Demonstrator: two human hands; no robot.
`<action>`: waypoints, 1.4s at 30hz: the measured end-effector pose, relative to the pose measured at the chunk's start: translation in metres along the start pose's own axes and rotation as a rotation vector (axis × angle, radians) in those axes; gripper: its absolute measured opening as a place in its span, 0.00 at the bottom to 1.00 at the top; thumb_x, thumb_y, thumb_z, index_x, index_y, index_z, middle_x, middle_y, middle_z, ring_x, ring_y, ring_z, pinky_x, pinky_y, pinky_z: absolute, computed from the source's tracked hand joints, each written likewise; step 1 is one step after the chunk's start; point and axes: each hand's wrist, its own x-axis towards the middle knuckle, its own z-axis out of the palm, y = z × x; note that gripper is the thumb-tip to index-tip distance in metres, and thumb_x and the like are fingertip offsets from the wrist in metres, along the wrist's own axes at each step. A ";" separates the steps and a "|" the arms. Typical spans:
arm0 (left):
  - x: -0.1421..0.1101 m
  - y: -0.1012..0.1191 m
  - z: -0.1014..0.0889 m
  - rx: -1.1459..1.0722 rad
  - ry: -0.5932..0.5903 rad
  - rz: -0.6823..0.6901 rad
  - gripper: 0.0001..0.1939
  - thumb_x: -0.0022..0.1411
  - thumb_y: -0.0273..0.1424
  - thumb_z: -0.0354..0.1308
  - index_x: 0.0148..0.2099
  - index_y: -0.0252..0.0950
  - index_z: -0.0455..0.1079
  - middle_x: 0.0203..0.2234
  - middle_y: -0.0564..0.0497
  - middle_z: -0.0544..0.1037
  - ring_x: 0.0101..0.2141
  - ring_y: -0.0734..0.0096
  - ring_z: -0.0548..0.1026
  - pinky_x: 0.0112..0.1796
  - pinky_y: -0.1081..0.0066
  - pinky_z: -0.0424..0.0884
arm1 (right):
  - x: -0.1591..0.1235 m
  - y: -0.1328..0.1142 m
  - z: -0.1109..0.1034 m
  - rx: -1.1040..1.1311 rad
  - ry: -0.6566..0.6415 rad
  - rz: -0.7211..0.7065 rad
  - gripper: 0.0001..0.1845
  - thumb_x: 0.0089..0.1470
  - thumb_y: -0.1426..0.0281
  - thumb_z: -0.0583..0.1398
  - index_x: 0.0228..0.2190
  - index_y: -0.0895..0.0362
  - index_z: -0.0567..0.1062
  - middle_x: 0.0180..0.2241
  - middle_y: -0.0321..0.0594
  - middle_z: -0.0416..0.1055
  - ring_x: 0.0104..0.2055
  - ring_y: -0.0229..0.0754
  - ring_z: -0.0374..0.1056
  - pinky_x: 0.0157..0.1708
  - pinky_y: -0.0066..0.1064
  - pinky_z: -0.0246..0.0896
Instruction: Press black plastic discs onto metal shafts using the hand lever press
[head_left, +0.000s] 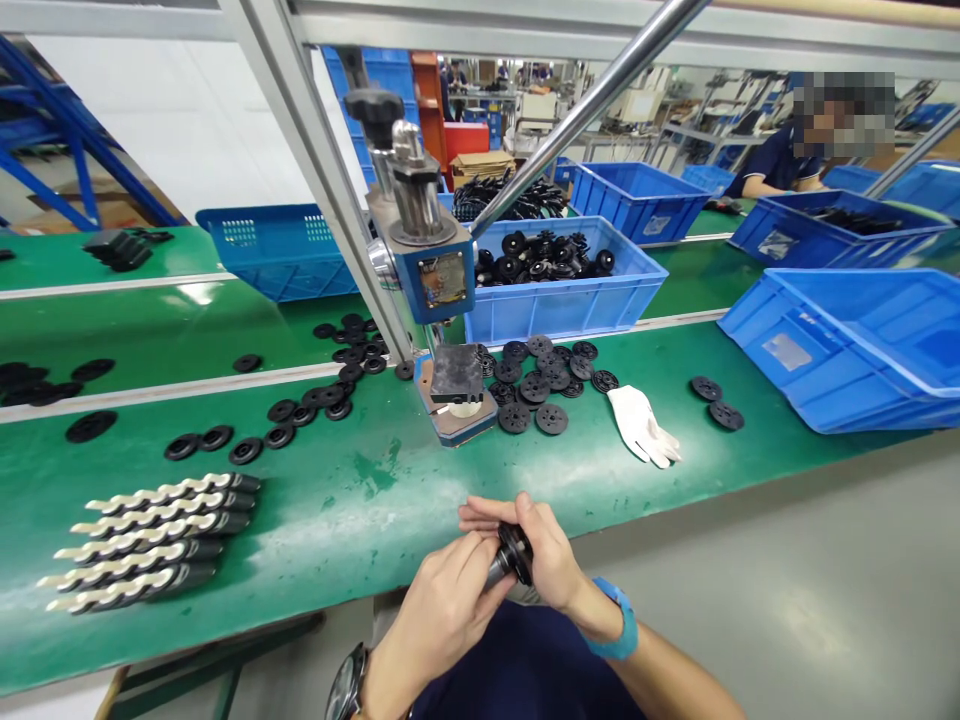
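Note:
Near the table's front edge, my left hand (450,590), with a watch at its wrist, is closed around the grey-black shaft of a flanged part (516,553). My right hand (551,560), with a blue wristband (619,620), presses on the disc end of the same part, its thumb raised and its fingers reaching behind the disc. The inner fingertips are partly hidden. Beyond the hands stands a lever press (442,270) with a dark block (457,373) over its base. Several black slotted discs (535,387) lie loose to the right of that base.
Rows of black parts with cream wavy edges (150,540) lie at left. Black rings (280,436) are scattered behind them. A white glove (641,425) lies at right. Blue bins (570,305) line the back; another bin (862,350) stands far right. A co-worker (780,160) sits beyond.

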 end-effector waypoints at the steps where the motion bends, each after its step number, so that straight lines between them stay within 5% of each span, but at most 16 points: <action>1: -0.001 -0.001 0.000 -0.003 -0.012 -0.002 0.10 0.77 0.33 0.48 0.52 0.34 0.68 0.36 0.42 0.83 0.36 0.57 0.84 0.36 0.62 0.83 | 0.000 0.000 -0.001 -0.017 -0.007 0.015 0.38 0.66 0.40 0.52 0.51 0.58 0.84 0.50 0.52 0.82 0.54 0.59 0.78 0.59 0.54 0.69; 12: -0.011 -0.003 0.011 -0.049 -0.026 -0.062 0.12 0.74 0.30 0.53 0.56 0.35 0.68 0.40 0.40 0.83 0.39 0.54 0.84 0.38 0.61 0.83 | -0.002 0.001 -0.006 -0.106 0.002 0.117 0.38 0.64 0.39 0.53 0.49 0.56 0.85 0.48 0.51 0.83 0.54 0.59 0.78 0.60 0.52 0.66; 18: 0.003 -0.004 0.000 -0.289 -0.034 -0.394 0.16 0.65 0.28 0.64 0.54 0.42 0.69 0.44 0.48 0.85 0.43 0.60 0.84 0.44 0.65 0.80 | 0.008 0.007 0.000 0.181 0.204 0.092 0.41 0.59 0.35 0.55 0.46 0.57 0.85 0.47 0.53 0.83 0.51 0.58 0.78 0.58 0.51 0.67; 23: 0.052 -0.018 -0.046 -0.337 0.176 -0.599 0.07 0.60 0.35 0.67 0.39 0.40 0.74 0.25 0.57 0.79 0.23 0.71 0.74 0.25 0.75 0.69 | 0.013 0.004 -0.012 0.194 0.275 -0.034 0.38 0.60 0.36 0.56 0.51 0.54 0.82 0.53 0.50 0.80 0.56 0.57 0.75 0.60 0.51 0.64; 29: 0.137 -0.058 -0.098 -0.190 0.352 -0.579 0.09 0.56 0.38 0.67 0.36 0.38 0.77 0.22 0.58 0.73 0.24 0.72 0.68 0.28 0.73 0.63 | 0.017 -0.015 -0.027 0.059 0.278 -0.184 0.37 0.63 0.38 0.53 0.49 0.55 0.82 0.51 0.52 0.81 0.55 0.58 0.76 0.59 0.52 0.66; 32: 0.162 -0.081 -0.096 -0.051 0.311 -0.514 0.11 0.57 0.38 0.65 0.27 0.38 0.71 0.18 0.59 0.66 0.22 0.72 0.64 0.27 0.71 0.58 | 0.019 -0.021 -0.029 -0.020 0.311 -0.270 0.35 0.64 0.40 0.53 0.49 0.55 0.82 0.50 0.52 0.81 0.54 0.57 0.76 0.56 0.51 0.69; 37: 0.175 -0.104 -0.081 -0.035 0.318 -0.490 0.09 0.57 0.37 0.65 0.30 0.37 0.76 0.28 0.49 0.77 0.30 0.63 0.72 0.32 0.68 0.62 | 0.032 -0.042 -0.035 -0.170 0.356 -0.460 0.28 0.67 0.47 0.56 0.49 0.55 0.82 0.48 0.51 0.82 0.51 0.55 0.78 0.51 0.49 0.73; 42: 0.174 -0.110 -0.074 -0.217 0.276 -0.528 0.13 0.59 0.39 0.62 0.36 0.35 0.80 0.30 0.48 0.84 0.31 0.60 0.78 0.33 0.68 0.69 | 0.052 -0.116 -0.023 -0.362 0.410 -0.778 0.18 0.69 0.57 0.59 0.52 0.53 0.80 0.48 0.47 0.81 0.49 0.50 0.78 0.50 0.46 0.74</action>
